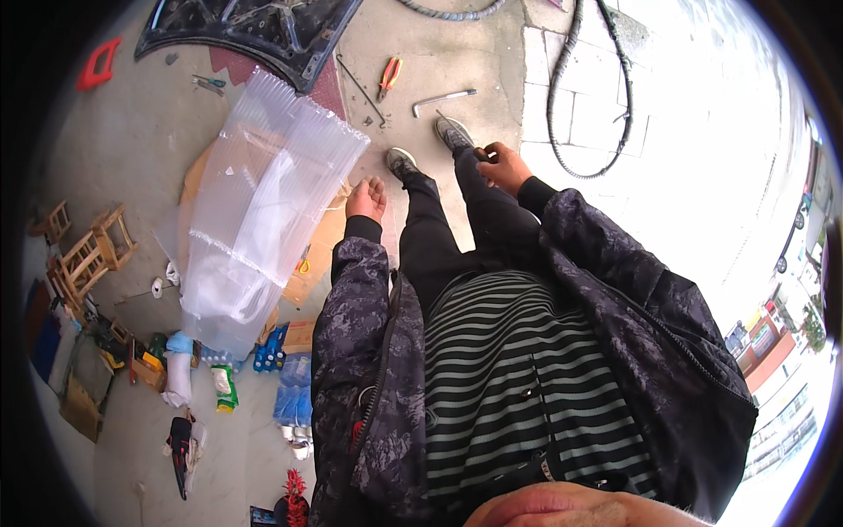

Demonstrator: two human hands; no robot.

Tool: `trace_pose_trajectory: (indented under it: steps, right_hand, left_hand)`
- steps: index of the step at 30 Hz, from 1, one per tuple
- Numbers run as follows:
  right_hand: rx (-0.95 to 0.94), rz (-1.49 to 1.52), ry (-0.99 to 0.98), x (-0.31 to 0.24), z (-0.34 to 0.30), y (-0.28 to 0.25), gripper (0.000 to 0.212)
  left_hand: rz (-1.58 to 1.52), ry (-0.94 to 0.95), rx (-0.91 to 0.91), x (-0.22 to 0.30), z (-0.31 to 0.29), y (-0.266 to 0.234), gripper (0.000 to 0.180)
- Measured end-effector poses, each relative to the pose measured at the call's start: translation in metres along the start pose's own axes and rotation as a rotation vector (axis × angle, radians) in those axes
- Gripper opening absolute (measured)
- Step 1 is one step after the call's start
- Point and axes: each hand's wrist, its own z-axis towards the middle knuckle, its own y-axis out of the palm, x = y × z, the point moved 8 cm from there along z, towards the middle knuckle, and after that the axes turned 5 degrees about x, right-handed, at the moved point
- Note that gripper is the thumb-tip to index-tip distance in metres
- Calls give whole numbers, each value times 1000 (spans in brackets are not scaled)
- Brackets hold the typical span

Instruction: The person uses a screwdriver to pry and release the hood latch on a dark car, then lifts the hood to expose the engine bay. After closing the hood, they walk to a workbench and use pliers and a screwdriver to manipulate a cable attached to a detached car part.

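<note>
My left hand [367,200] hangs beside the clear ribbed plastic sheet [255,202], its fingers loosely curled and apart from the thumb, with nothing visible in it. In front of my right leg, my right hand [502,169] is closed in a pinch. Something small and dark shows at its fingertips, too small to name. Beyond my shoes on the concrete lie red-and-yellow pliers [389,81], a bent L-shaped wrench [444,101] and a long thin metal rod [360,90].
A black car hood [263,39] lies at the far left, near a red saw-like frame [99,63] and small hand tools [209,84]. A dark hose loop [551,97] rests on the right paving. Wooden stools [92,250] and bottle packs [292,391] stand left.
</note>
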Motion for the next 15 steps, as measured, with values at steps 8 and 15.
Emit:
trace_pose_trajectory:
  steps: [8,15]
  right_hand:
    - [-35,-1,46,15,-22,72,53]
    - [-39,54,103,39,9,105,50]
  left_hand:
    - [91,-41,39,5,9,-74,24]
    - [63,-71,29,-24,28,-80,28]
